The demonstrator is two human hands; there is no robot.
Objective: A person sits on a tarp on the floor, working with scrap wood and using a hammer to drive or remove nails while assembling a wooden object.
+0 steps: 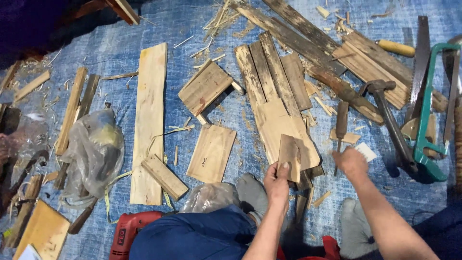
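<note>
Head view: a small weathered wood piece [289,156] is gripped by the left hand [277,183], fingers closed on its lower edge, and is held upright with its long axis pointing away from the body, over the pale board [284,126] on the blue tarp [110,53]. The right hand [352,162] is seen just to the right, closed around a small white block [366,152]. A chisel [341,121] is lying just beyond that hand, lengthwise toward it, with the hammer [390,120] farther right.
</note>
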